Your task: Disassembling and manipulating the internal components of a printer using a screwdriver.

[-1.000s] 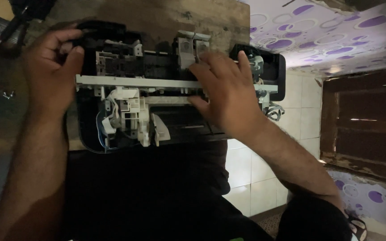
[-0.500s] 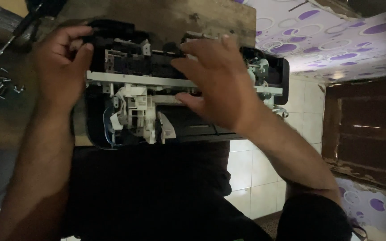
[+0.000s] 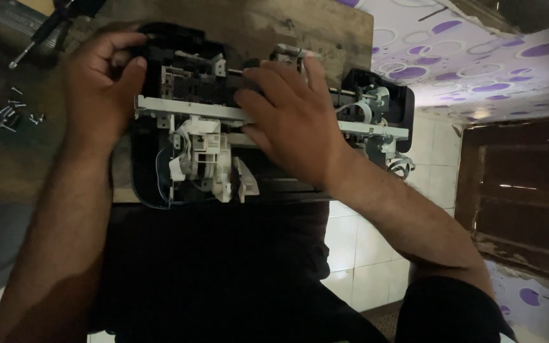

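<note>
Opened printer chassis (image 3: 198, 159), black base with cover removed, lying at the near edge of a worn wooden counter (image 3: 325, 32), its near side overhanging toward the person's dark clothing. Internals exposed: a long white metal rail (image 3: 185, 111) running left to right across the body, a cluster of white plastic parts (image 3: 201, 162) on the near-left side, a black block of mechanism beyond the rail, and white ribbon cable with gear parts at the right end (image 3: 376, 108). Left hand (image 3: 100, 82): fingers curled over the far-left corner of the chassis, gripping its black edge. Right hand (image 3: 293, 121): laid palm down over the middle of the chassis, fingers spread moderately and pointing left and far, covering the rail and the parts beyond it; whether it pinches anything beneath cannot be told. On the counter, left of the chassis: a scatter of small loose screws (image 3: 14, 114), well apart from the left hand. Far-left corner: a screwdriver (image 3: 39, 38) with a dark handle, lying aslant. To the right: cloth with purple ovals (image 3: 478, 57), pale tiled floor (image 3: 363, 254), dark wooden furniture (image 3: 522, 190).
</note>
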